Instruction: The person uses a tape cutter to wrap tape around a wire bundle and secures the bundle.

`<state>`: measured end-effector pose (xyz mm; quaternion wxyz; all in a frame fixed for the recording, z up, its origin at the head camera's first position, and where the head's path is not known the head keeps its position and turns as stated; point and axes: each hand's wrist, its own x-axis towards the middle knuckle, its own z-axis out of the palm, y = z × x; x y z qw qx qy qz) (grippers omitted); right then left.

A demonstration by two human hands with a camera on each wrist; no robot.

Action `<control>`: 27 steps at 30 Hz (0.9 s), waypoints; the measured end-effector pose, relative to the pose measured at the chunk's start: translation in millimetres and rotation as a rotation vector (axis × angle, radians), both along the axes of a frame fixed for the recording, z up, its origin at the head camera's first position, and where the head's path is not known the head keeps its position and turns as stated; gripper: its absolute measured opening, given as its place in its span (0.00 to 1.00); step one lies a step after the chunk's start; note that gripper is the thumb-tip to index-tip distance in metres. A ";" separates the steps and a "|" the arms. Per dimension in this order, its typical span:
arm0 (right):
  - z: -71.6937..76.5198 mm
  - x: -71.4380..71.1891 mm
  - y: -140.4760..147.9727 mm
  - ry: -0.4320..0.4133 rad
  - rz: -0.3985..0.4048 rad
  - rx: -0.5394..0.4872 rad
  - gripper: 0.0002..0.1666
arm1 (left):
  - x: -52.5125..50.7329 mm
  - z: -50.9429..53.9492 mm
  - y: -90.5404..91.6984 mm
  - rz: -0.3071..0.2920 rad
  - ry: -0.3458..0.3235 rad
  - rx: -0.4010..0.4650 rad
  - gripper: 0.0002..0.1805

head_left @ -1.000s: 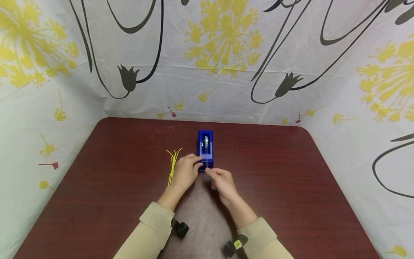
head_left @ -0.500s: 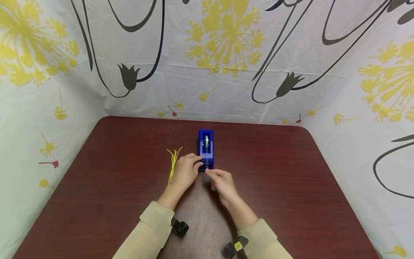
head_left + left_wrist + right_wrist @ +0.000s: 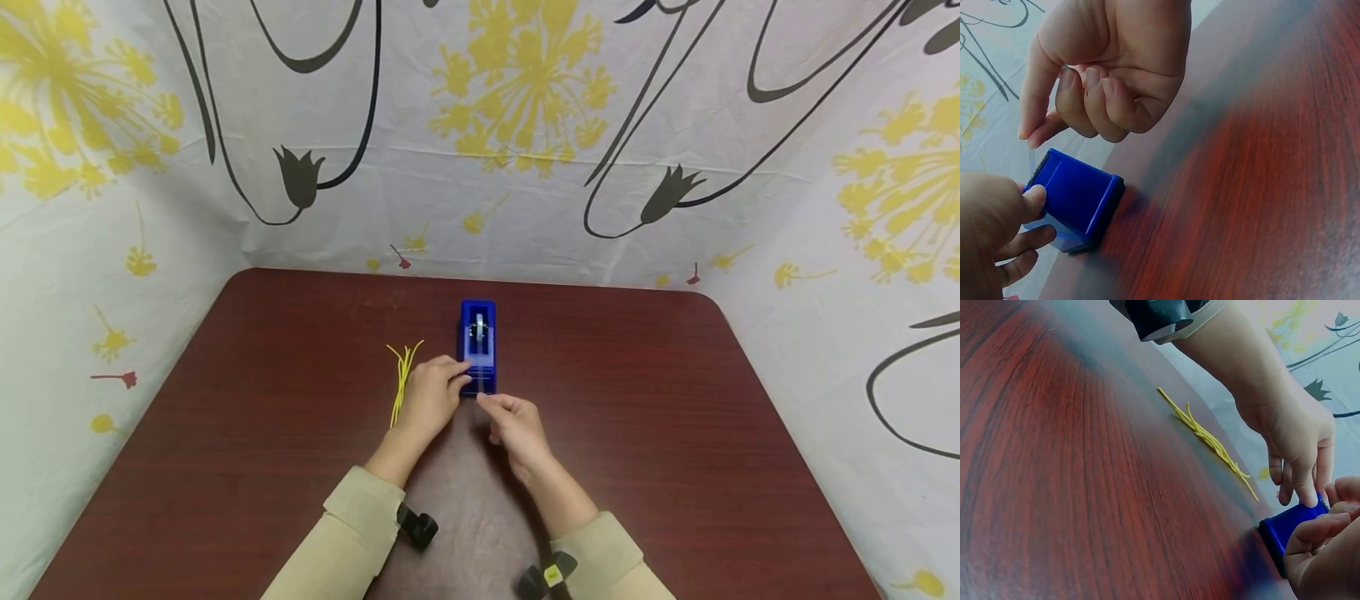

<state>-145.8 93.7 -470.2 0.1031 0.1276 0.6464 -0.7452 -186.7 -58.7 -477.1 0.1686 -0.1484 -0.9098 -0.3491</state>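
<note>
A blue tape dispenser (image 3: 488,354) stands on the table with a roll of clear tape (image 3: 479,332) in it. My left hand (image 3: 429,396) grips its front end from the left, thumb on the front by the toothed cutter (image 3: 1038,167), as the left wrist view shows. Just in front of the dispenser, my right hand (image 3: 519,427) pinches the free end of the tape between thumb and forefinger, its other fingers curled. A short, thin strip of tape (image 3: 1031,154) runs from that pinch to the cutter. In the right wrist view, the right hand (image 3: 1329,556) partly hides the dispenser.
Left of my left hand lies a loose bundle of thin yellow strands (image 3: 401,379), partly behind the wrist in the head view. The reddish-brown table (image 3: 637,400) has a patterned white cloth (image 3: 525,225) around its back and sides.
The right hand has drawn back very slightly toward me, still pinching the tape. My left hand stays on the dispenser, and the yellow bundle has not moved.
</note>
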 end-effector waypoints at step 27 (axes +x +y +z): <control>2.9 8.8 1.2 0.019 0.020 -0.005 0.09 | 0.1 -2.6 1.4 0.022 0.018 0.006 0.12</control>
